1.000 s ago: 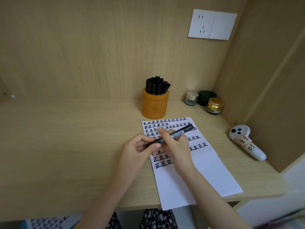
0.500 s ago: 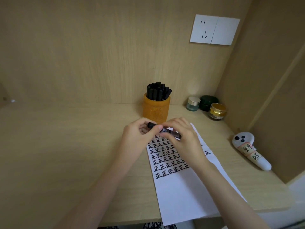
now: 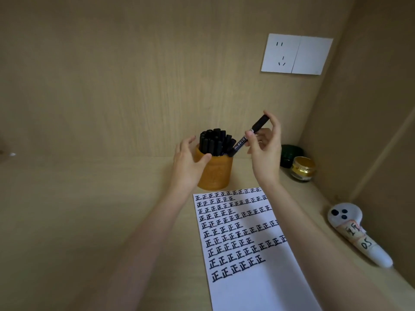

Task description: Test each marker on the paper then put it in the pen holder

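An orange pen holder (image 3: pixel 217 172) stands at the back of the desk, packed with several black markers (image 3: pixel 213 141). My right hand (image 3: pixel 266 151) pinches a capped black marker (image 3: pixel 249 135) by its upper half; the marker is tilted, and its lower end sits at the holder's right rim. My left hand (image 3: pixel 189 162) rests against the holder's left side, thumb on its front wall, fingers spread. A white paper (image 3: pixel 251 254) covered with rows of black test marks lies in front of the holder.
A dark green jar (image 3: pixel 290 154) and a gold-lidded jar (image 3: pixel 303 168) stand at the back right corner. A white controller (image 3: pixel 357 234) with labels lies along the right wall. A wall socket (image 3: pixel 296 54) is above. The wooden desk (image 3: pixel 89 209) stretches left.
Both hands lifted from above the paper to the pen holder. The left hand let go of the marker and went to the holder's side; the right hand tilted the marker into the holder's rim.
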{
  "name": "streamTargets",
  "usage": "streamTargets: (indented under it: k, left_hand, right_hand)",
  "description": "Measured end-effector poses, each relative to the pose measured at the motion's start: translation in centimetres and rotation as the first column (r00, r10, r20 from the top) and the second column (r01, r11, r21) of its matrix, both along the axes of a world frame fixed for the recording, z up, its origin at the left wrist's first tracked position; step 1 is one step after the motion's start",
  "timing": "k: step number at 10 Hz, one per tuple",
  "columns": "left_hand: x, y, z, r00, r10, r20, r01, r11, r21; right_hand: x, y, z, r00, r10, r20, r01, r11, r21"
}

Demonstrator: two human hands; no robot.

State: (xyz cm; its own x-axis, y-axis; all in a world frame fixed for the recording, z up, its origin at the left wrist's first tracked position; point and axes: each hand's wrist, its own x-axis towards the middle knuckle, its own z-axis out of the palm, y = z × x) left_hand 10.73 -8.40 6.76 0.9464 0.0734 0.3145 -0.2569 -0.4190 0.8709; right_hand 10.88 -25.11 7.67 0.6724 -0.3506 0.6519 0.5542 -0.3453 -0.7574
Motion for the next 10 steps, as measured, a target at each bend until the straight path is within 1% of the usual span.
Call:
streamTargets:
  k: [1,2,3,4,5,6,7,8,9,10]
  left_hand:
    - [1.7,-0.6,-0.2,0.997,-0.041,-0.057,0.040,0.999,-0.019]
    - [3.1,-1.0,-0.8,0.993,-0.091,-0.081,0.089,0.996,-0.031]
    - [4.2,-1.3,-1.7,0.993,-0.107,-0.044,0.106,0.994,-0.021]
    - [4.7,-1.5,-2.3,0.996,-0.090,-0.010,0.090,0.996,0.000]
    - [5.0,-1.6,-2.7,0.996,-0.087,0.027,0.087,0.996,0.005]
    - [5.3,-1.5,-3.0,0.995,-0.082,0.049,0.082,0.997,0.012]
    - [5.4,-1.4,-3.3,0.995,-0.088,0.052,0.088,0.996,0.011]
    - [5.5,-1.4,-3.5,0.994,-0.089,0.064,0.088,0.996,0.019]
    - [5.4,-1.2,-3.6,0.994,-0.096,0.061,0.095,0.995,0.010]
    - [5.3,-0.9,-3.5,0.994,-0.093,0.065,0.095,0.995,-0.015]
  right_hand:
    - [1.6,0.3,0.1,1.000,0.010,0.010,-0.010,1.000,-0.008]
    - [2.7,0.6,0.0,1.000,0.029,0.012,-0.028,0.999,-0.039]
    - [3.4,0.8,-0.4,0.998,0.058,-0.019,-0.059,0.993,-0.098]
    - [3.8,0.7,-1.1,0.994,0.070,-0.081,-0.083,0.982,-0.169]
    - [3.8,0.5,-2.0,0.986,0.027,-0.164,-0.075,0.953,-0.292]
    - [4.0,0.5,-3.2,0.992,-0.024,-0.122,-0.029,0.911,-0.412]
    - [4.2,0.5,-3.8,0.992,-0.036,-0.118,-0.013,0.921,-0.389]
    - [4.1,0.2,-3.9,0.984,-0.046,-0.173,-0.017,0.937,-0.348]
    - [3.4,0.2,-3.5,0.964,-0.010,-0.266,-0.076,0.947,-0.312]
    - [2.8,0.1,-3.1,0.956,0.045,-0.289,-0.109,0.972,-0.210]
